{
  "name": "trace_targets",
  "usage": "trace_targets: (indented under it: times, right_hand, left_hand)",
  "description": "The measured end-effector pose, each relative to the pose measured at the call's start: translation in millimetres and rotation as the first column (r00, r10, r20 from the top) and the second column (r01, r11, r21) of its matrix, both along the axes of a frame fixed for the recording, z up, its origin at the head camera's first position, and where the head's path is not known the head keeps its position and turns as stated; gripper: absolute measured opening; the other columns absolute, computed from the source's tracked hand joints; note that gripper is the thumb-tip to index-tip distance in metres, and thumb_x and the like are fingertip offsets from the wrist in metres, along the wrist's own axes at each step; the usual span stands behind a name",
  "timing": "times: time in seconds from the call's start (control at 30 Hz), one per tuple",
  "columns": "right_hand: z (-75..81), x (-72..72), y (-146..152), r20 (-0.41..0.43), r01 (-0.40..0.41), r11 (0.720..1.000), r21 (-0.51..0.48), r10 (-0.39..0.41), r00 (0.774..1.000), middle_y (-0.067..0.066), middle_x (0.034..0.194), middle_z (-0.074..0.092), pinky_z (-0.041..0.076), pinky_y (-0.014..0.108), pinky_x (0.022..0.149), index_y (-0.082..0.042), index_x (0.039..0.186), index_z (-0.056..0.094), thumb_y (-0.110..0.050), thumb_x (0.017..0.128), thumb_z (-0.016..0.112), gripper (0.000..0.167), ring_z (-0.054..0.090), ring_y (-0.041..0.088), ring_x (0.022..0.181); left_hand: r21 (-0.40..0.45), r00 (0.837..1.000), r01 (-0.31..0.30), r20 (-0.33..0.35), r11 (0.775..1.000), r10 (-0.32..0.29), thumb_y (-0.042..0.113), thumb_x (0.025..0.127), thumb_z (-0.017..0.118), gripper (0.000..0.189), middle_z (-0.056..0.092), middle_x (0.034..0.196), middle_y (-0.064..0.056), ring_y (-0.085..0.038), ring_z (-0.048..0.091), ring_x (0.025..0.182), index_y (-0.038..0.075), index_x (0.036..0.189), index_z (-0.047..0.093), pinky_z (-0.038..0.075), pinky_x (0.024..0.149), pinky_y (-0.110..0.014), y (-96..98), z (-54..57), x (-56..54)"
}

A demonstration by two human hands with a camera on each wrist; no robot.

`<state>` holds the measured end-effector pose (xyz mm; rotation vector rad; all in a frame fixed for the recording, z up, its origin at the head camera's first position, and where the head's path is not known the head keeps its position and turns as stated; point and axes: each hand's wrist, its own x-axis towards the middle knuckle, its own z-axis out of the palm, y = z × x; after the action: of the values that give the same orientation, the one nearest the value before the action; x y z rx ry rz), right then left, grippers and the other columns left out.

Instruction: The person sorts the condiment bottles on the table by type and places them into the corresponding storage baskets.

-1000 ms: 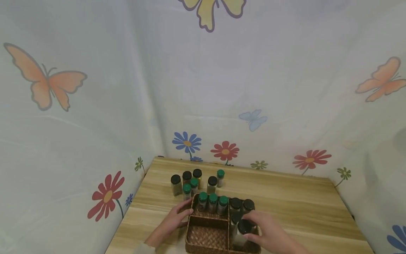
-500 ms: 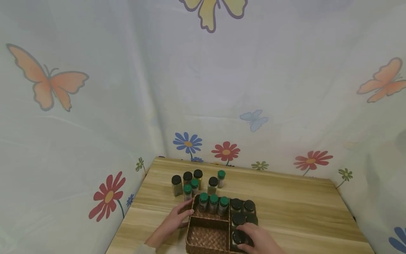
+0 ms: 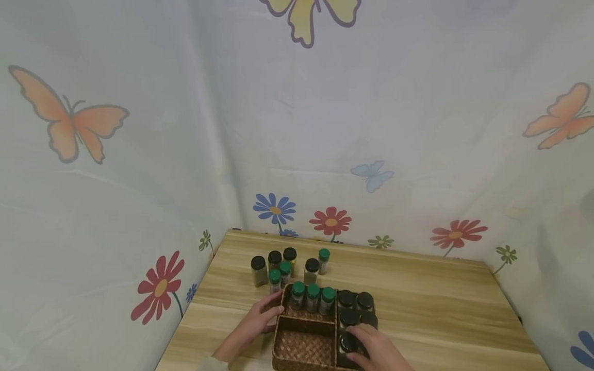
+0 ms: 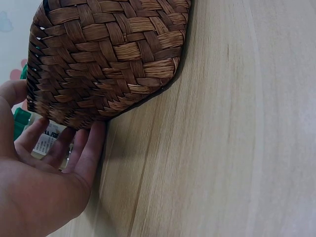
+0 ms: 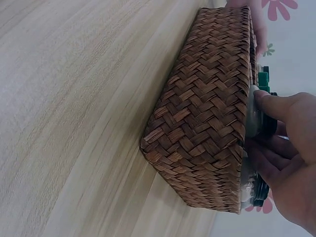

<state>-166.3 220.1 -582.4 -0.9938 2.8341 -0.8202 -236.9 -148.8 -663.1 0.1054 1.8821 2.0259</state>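
In the head view a woven basket with compartments stands on the table. My left hand rests at its left side; in the left wrist view the spread fingers touch the woven wall. My right hand holds a black-capped spice jar at the near end of the right compartment. The right wrist view shows the thumb on the jar's pale side, just above the basket rim. Several more black-capped jars stand upright in that compartment. Three green-capped jars stand in the back left compartment.
Behind and left of the basket, several jars stand on the wooden table: black-capped ones and green-capped ones. A white curtain printed with flowers and butterflies hangs around the table.
My right hand has lowered the black-capped spice jar into the near end of the right compartment and shifted slightly left. The left hand has stayed at the basket's side.
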Motion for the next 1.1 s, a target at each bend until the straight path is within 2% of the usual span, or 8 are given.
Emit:
trace_targets:
  times: [0.3,0.73,0.9,1.0,1.1]
  right_hand:
    - [0.1,0.0,-2,-0.027,0.003,1.0,0.029,-0.002,1.0,0.002,0.11,0.071,0.061,0.031,0.074,-0.006,0.126,0.071,-0.037,0.094,0.083,0.046,0.068,0.014,0.096]
    - [0.0,2.9,-2,0.023,0.005,1.0,-0.012,-0.005,1.0,0.003,0.11,0.07,0.058,0.025,0.068,-0.003,0.127,0.069,-0.033,0.092,0.085,0.049,0.063,0.005,0.088]
    - [2.2,3.4,2,-0.013,-0.001,1.0,-0.026,0.001,1.0,0.003,0.113,0.07,0.061,0.029,0.072,-0.004,0.129,0.068,-0.034,0.092,0.086,0.05,0.069,0.012,0.095]
    - [8.9,2.7,5,-0.044,-0.006,1.0,-0.029,0.005,0.999,0.004,0.116,0.07,0.063,0.034,0.077,-0.004,0.13,0.068,-0.034,0.093,0.085,0.05,0.07,0.018,0.1]
    - [17.9,1.1,8,-0.032,0.006,0.999,-0.031,-0.007,0.999,0.005,0.119,0.07,0.063,0.037,0.08,-0.004,0.131,0.068,-0.034,0.095,0.083,0.049,0.071,0.022,0.103]
  left_hand:
    - [-0.006,1.0,-0.004,0.0,1.0,0.004,0.024,0.11,0.06,0.064,0.03,0.166,-0.032,-0.049,0.047,0.143,0.004,0.165,0.035,0.059,0.097,-0.056,-0.2,1.7,0.6]
    - [-0.016,1.0,0.003,-0.011,1.0,-0.003,0.025,0.11,0.06,0.064,0.031,0.165,-0.032,-0.05,0.046,0.143,0.004,0.165,0.035,0.059,0.097,-0.056,0.7,2.7,1.5]
    - [-0.011,1.0,0.007,-0.003,1.0,-0.008,0.025,0.11,0.06,0.064,0.031,0.166,-0.032,-0.05,0.045,0.144,0.004,0.165,0.034,0.059,0.097,-0.056,0.7,2.3,2.0]
    - [-0.017,1.0,0.006,0.0,1.0,-0.006,0.025,0.11,0.06,0.064,0.031,0.165,-0.032,-0.05,0.046,0.143,0.003,0.165,0.035,0.059,0.097,-0.056,0.7,2.4,1.9]
    - [-0.02,1.0,0.003,0.002,1.0,-0.003,0.025,0.11,0.06,0.064,0.032,0.165,-0.032,-0.049,0.046,0.143,0.003,0.165,0.035,0.059,0.097,-0.056,0.5,3.5,1.9]
